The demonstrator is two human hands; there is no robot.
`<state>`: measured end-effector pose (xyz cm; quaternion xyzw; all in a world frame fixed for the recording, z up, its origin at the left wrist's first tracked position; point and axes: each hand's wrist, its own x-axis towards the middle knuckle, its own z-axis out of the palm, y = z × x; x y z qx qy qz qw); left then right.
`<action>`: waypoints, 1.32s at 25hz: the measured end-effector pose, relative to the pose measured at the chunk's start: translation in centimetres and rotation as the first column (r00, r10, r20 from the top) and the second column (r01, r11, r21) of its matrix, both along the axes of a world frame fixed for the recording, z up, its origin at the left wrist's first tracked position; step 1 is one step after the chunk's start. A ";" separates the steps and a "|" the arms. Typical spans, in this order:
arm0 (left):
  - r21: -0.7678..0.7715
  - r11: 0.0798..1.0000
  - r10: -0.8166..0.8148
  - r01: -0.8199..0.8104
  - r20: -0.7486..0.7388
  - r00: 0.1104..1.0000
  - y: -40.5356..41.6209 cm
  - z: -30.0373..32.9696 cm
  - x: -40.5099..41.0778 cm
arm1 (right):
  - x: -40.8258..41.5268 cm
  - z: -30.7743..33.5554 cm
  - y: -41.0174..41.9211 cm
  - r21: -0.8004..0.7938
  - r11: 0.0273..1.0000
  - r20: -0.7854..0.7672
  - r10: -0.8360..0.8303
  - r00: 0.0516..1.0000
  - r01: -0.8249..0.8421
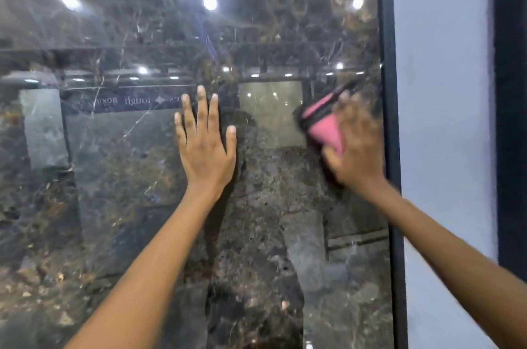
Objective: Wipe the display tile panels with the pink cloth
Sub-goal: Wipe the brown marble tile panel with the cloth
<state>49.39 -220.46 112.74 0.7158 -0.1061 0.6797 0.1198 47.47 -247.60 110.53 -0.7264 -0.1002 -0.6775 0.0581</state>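
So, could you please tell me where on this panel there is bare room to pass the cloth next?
Free: the dark marble tile panel left of the flat left hand, and the stretch above both hands. Crowded: the strip by the black frame edge, where the right hand presses the pink cloth.

We are seeing the dark glossy tile panel (119,177) lying open to the left of and below the left hand (205,146), which is resting flat at mid-panel. To the right, the black frame strip (389,92) is bounding the panel, with the right hand (356,146) and pink cloth (325,132) just beside it.
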 end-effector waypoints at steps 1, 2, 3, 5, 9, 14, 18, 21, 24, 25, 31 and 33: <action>-0.003 1.000 0.016 -0.016 -0.005 1.000 -0.2 0.9 0.2 | -0.3 4.6 -1.0 0.265 0.963 0.006 0.047 0.999 -0.047; -0.006 1.000 0.028 -0.028 -0.017 0.999 -0.4 1.2 0.5 | -0.5 7.6 -1.0 0.428 0.895 0.018 0.130 0.991 -0.125; -0.010 0.999 0.038 -0.038 -0.025 0.999 -0.5 1.2 0.9 | -0.5 8.7 -0.1 0.480 0.861 0.020 0.182 0.983 -0.169; 0.000 0.998 0.056 -0.056 -0.023 0.998 -0.4 0.9 1.5 | 0.2 6.5 2.2 0.203 0.958 0.011 0.207 0.978 -0.205; 0.013 0.999 0.042 -0.042 -0.009 0.999 -0.4 1.0 1.4 | 0.1 0.6 1.1 -0.555 0.825 -0.057 0.091 0.994 -0.107; 0.036 0.997 0.069 -0.069 -0.013 0.998 -0.5 0.8 1.4 | -0.6 13.2 -1.5 0.404 0.905 -0.003 0.144 0.990 -0.130; 0.042 0.999 0.034 -0.034 -0.015 0.999 -0.3 1.1 1.3 | 0.2 8.7 2.2 -0.309 0.926 -0.092 0.200 0.975 -0.219; 0.040 0.999 0.010 -0.010 -0.003 1.000 -0.3 0.9 1.2 | 0.2 1.3 1.5 -0.823 0.549 -0.156 0.021 0.988 -0.142; 0.032 0.999 0.014 -0.014 -0.007 1.000 -0.4 0.6 1.3 | 0.1 6.2 -2.5 -0.620 0.772 -0.095 0.105 0.990 -0.142; 0.034 0.999 0.021 -0.021 -0.009 1.000 -0.4 0.7 1.3 | -0.1 9.3 -4.0 -0.418 0.897 -0.055 0.131 0.990 -0.142; 0.006 1.000 0.024 -0.024 -0.011 1.000 -0.8 -0.5 1.3 | 0.6 3.8 -3.7 -0.167 0.959 -0.019 0.228 0.973 -0.228; -0.003 1.000 0.021 -0.021 -0.014 1.000 -1.2 -1.1 1.2 | 0.3 -6.6 -1.6 -0.539 0.796 -0.184 0.208 0.961 -0.275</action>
